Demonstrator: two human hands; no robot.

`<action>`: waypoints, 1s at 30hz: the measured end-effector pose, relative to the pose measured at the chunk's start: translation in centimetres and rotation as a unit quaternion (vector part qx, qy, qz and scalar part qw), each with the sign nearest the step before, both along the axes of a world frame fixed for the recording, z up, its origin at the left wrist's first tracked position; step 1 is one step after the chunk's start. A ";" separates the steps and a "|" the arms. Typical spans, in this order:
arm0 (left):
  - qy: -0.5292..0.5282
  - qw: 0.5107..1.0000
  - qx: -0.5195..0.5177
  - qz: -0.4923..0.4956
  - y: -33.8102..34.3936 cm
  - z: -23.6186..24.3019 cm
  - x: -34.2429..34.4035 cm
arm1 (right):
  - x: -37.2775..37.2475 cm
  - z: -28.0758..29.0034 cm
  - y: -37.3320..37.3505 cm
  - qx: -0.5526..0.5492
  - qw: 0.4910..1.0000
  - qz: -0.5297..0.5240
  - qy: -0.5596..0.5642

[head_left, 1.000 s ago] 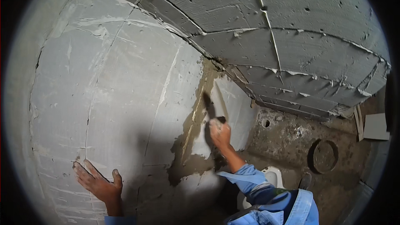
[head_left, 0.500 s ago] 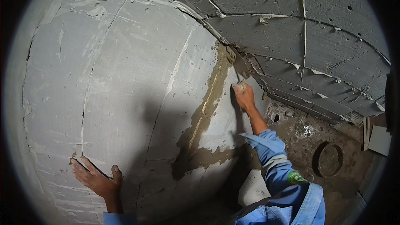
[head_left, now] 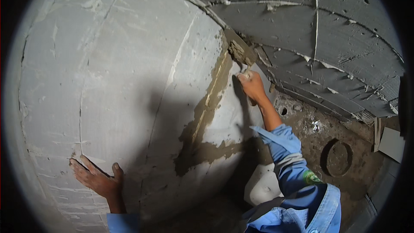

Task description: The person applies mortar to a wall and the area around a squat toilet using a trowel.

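My right hand [head_left: 250, 84] grips a trowel [head_left: 247, 57] that carries a lump of wet grey-brown mortar [head_left: 236, 49], high in the joint where the pale block wall [head_left: 120, 73] meets the darker block surface [head_left: 345, 26]. A damp band of mortar [head_left: 211, 103] runs down the pale wall from that corner, then sideways near the bottom. My left hand [head_left: 95, 177] rests on the lower left of the pale wall, fingers spread.
Below on the right lies a stained floor [head_left: 310, 138] with a small dark hole [head_left: 283, 111] and a round rimmed container [head_left: 338, 157]. A white squat-pan-like fixture [head_left: 263, 183] is partly behind my right arm. Pale boards [head_left: 388, 146] lean at the far right.
My right hand with the trowel has moved up toward the corner, and a lump of mortar now shows on the blade. My left hand stays on the wall.
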State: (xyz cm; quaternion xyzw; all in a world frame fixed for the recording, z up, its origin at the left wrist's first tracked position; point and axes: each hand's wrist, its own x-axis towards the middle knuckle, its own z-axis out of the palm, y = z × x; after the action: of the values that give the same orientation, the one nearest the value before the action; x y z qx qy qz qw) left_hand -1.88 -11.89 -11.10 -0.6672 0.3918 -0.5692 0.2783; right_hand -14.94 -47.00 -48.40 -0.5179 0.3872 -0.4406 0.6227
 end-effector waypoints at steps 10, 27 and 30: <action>0.003 0.999 -0.007 -0.042 0.1 0.1 -0.1 | 2.7 1.4 19.1 0.152 0.981 0.047 -0.107; 0.028 0.996 -0.003 -0.079 1.7 0.4 -1.2 | -12.9 8.2 29.3 0.302 0.788 -0.069 -0.532; 0.021 0.996 0.000 -0.088 1.7 0.2 -1.0 | -13.8 5.9 28.1 0.183 0.843 -0.216 -0.457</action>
State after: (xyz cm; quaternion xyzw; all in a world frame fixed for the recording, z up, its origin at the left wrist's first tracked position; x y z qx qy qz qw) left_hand -2.92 -10.21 -10.87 -0.6419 0.4550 -0.5772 0.2186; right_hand -28.74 -18.94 -42.53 -0.0377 0.2348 -0.6718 0.7015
